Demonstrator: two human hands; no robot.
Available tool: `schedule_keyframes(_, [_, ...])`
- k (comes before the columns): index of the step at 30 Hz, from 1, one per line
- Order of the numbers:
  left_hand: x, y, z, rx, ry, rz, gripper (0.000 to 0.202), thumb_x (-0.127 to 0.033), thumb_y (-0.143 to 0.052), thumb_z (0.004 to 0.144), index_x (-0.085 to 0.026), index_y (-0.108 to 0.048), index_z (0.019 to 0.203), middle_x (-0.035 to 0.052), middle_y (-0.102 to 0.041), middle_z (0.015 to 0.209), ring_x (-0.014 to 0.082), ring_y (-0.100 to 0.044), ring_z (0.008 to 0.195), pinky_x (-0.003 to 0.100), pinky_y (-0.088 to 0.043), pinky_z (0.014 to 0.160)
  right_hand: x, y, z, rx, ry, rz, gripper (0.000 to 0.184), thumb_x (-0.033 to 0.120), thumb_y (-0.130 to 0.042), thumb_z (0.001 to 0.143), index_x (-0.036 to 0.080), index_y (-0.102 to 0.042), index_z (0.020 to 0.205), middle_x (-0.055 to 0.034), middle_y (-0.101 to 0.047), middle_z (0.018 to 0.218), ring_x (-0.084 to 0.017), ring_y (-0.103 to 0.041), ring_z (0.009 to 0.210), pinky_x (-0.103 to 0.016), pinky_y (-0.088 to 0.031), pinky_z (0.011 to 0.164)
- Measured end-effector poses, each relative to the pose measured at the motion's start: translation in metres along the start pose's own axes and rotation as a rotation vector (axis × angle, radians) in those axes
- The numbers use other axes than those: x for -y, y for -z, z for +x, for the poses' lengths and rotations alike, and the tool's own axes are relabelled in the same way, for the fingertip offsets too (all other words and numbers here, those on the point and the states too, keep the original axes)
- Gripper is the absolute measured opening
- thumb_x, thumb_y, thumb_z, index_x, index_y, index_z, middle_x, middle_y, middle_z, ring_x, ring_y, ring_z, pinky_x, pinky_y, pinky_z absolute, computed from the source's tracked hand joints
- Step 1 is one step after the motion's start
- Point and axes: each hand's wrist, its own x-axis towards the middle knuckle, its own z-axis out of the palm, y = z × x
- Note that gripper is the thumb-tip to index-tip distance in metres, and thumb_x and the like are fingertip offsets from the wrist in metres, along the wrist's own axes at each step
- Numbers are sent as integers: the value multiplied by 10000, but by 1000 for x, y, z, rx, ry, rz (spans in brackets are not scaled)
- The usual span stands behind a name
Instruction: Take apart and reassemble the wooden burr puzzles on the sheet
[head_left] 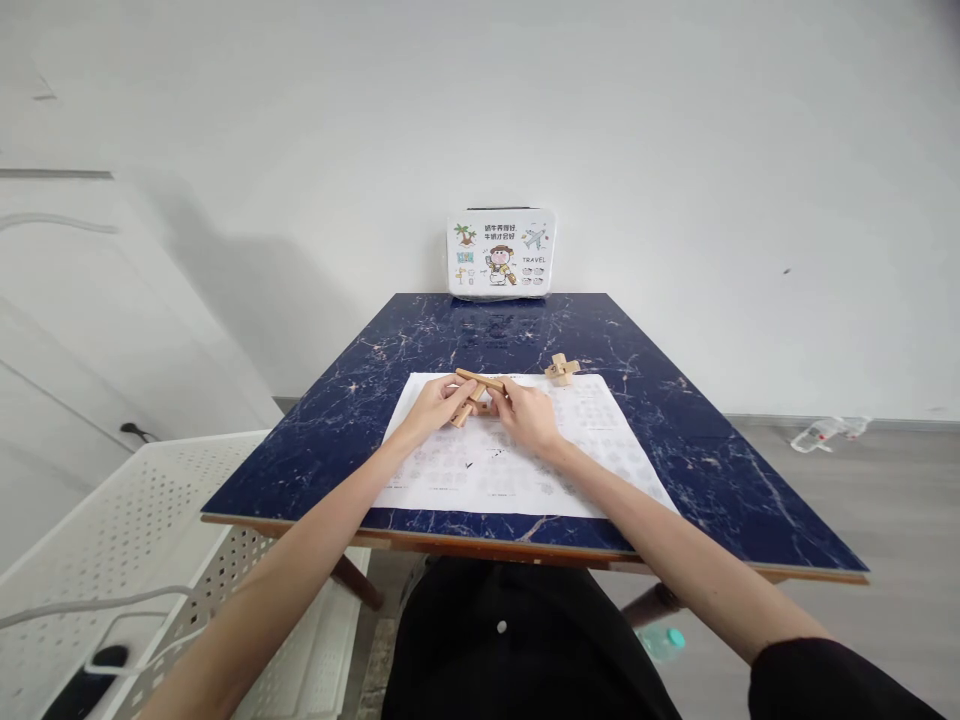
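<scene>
Both of my hands meet over a printed paper sheet (450, 470). My left hand (436, 405) pinches notched wooden puzzle sticks (466, 405) between thumb and fingers. From the other side, my right hand (525, 412) grips the end of a wooden stick (480, 379) that lies across the top of the others. A further wooden piece shows below, between the two hands; the fingers partly cover how the sticks fit together. Beyond my right hand, an interlocked wooden cross puzzle (562, 370) sits at the sheet's far edge.
The dark blue marbled table (330, 400) carries the sheet. A white cartoon-printed case (501, 253) stands at its back edge by the wall. At left is a white perforated rack (172, 480) with cables. Plastic bottles (829, 433) lie on the floor at right.
</scene>
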Motion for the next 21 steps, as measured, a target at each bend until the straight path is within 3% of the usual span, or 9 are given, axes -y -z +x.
schedule_keyframes(5, [2, 1, 3, -6, 1, 17, 462, -629, -713, 872, -171, -657, 873, 35, -711, 698, 123, -610, 570, 217, -432, 512, -2, 1, 1, 11, -4, -10, 241, 358, -446, 1073, 236, -651, 1035, -42, -792, 886, -242, -707, 802, -287, -350, 663])
schedule_keyframes(13, [0, 2, 1, 22, 3, -19, 456, -631, -692, 884, -193, -574, 833, 3, -672, 655, 101, -557, 511, 220, -404, 503, -1, -2, 2, -7, -1, 6, 241, 366, -454, 1068, 242, -656, 1028, -42, -786, 867, -240, -697, 758, -289, -348, 651])
schedule_keyframes(18, [-5, -1, -6, 96, -3, 60, 450, -642, -689, 882, -202, -600, 910, 15, -696, 675, 128, -611, 544, 222, -422, 502, -14, 2, 10, -86, -185, 122, 238, 363, -465, 1057, 213, -619, 955, -77, -758, 812, -250, -688, 732, -294, -372, 650])
schedule_keyframes(21, [-7, -5, -9, 43, -67, 168, 437, -628, -653, 915, -196, -638, 979, 34, -723, 706, 145, -649, 589, 227, -436, 527, -24, 1, 15, -74, -202, 166, 324, 358, -397, 1084, 228, -587, 856, -70, -755, 807, -231, -691, 739, -289, -411, 682])
